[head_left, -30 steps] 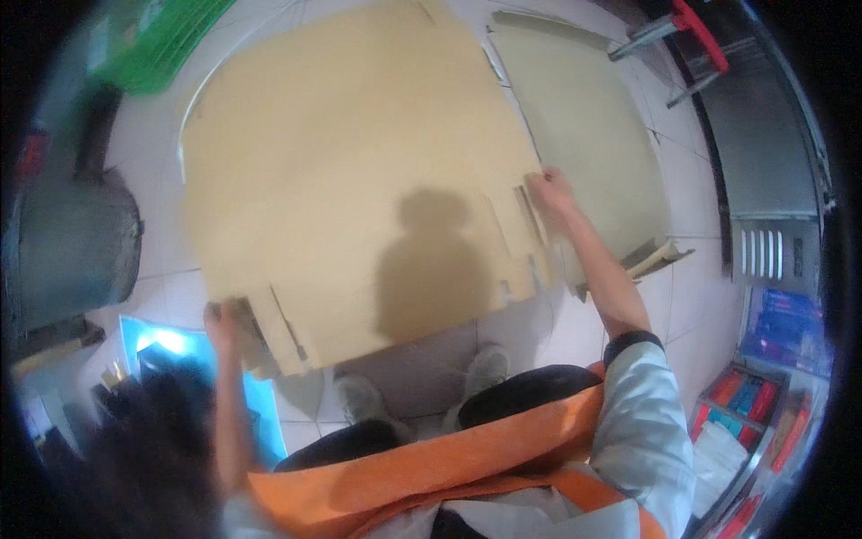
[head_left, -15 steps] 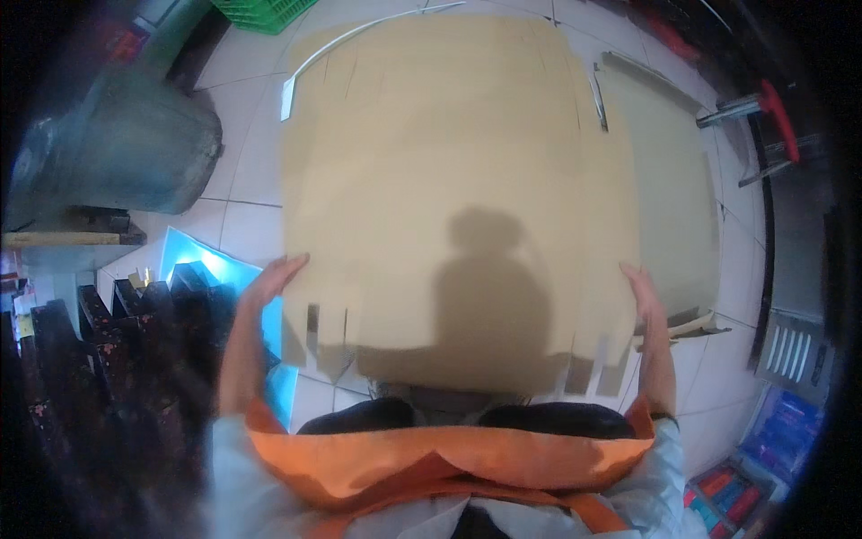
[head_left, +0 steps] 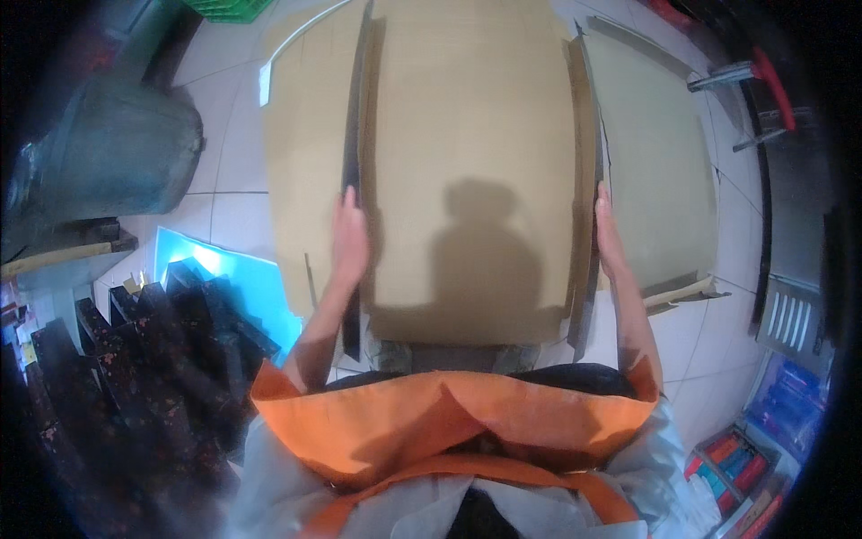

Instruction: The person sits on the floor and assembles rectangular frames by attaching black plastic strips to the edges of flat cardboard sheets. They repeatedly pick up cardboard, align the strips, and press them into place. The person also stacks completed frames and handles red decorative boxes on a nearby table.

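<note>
Big flat cardboard sheet [head_left: 467,171] takes up most of my view, held up over the white tiled floor [head_left: 224,211], with its two side flaps bent along the creases. Second cardboard piece [head_left: 660,171] lies on the floor just to the right of it. Grey bin [head_left: 108,153] sits off to the left, blue sheet [head_left: 242,278] near it on the floor. My left hand [head_left: 348,238] is pressed flat on the left fold, fingers spread wide, not wrapped around anything. My right hand [head_left: 609,235] lies open against the right fold edge, same flat grip.
</note>
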### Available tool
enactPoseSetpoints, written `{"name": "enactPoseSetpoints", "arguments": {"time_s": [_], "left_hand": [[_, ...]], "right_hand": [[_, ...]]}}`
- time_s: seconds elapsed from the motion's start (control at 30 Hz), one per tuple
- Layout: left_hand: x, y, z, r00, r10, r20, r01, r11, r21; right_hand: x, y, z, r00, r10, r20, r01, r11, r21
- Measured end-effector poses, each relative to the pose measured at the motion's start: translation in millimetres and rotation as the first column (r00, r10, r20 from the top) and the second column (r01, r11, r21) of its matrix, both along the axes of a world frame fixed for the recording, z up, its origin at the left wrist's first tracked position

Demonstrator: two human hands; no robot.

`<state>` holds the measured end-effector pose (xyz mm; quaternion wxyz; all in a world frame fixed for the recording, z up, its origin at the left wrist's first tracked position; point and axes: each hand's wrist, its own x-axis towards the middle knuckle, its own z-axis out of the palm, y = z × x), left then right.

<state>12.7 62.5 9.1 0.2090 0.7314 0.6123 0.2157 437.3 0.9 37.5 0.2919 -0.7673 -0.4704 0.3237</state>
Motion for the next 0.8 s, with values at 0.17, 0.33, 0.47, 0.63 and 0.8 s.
{"name": "enactPoseSetpoints", "arguments": {"time_s": [0.17,0.33,0.47,0.63,0.8], "left_hand": [[-17.1,20.6,-2.7,0.906,0.110,0.408,0.002,0.965,-0.264],[-8.2,22.1,6.7,0.925,0.201,0.323,-0.058,0.913,-0.404],[-15.5,30.6,10.8,0.985,0.161,0.061,-0.133,0.936,-0.327],[-11.7,26.3,-2.5,0.959,0.052,-0.278,-0.121,0.964,-0.238],[39.1,-12.3,18.8,0.852,-0.183,-0.490,0.117,0.980,-0.161]], "right_hand": [[-2.0,-8.0,8.8,0.897,-0.158,-0.413,0.151,0.987,-0.048],[24.9,-3.5,8.4,0.795,-0.308,-0.523,0.168,0.940,-0.297],[16.4,2.2,16.4,0.936,-0.191,-0.294,0.125,0.965,-0.229],[28.2,-10.0,-30.7,0.927,-0.054,0.372,0.077,0.996,-0.046],[-9.2,4.0,-39.9,0.886,0.037,0.461,0.136,0.932,-0.336]]}}
